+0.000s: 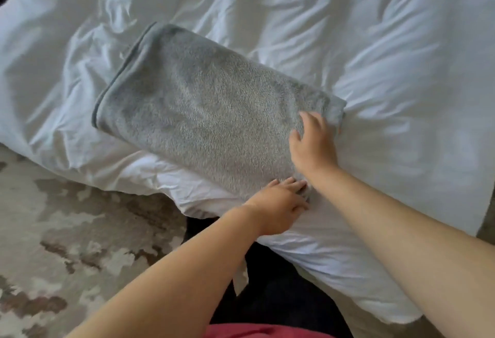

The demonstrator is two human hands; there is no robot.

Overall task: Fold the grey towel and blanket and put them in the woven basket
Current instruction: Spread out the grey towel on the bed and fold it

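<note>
A grey fleecy cloth (203, 107), folded into a long rectangle, lies slanted on the white duvet (388, 56) near the bed's near edge. I cannot tell whether it is the towel or the blanket. My left hand (278, 206) rests at its nearest corner, fingertips on the fabric's edge. My right hand (312, 144) lies on the right end of the cloth, fingers spread and curling over the fold. Neither hand has lifted the cloth. The woven basket and the second grey item are out of sight.
The rumpled duvet covers the whole bed and hangs over its near edge (334, 270). A beige and brown patterned rug (67, 230) covers the floor on the left. My dark trousers (267, 297) and red top (254, 332) show at the bottom.
</note>
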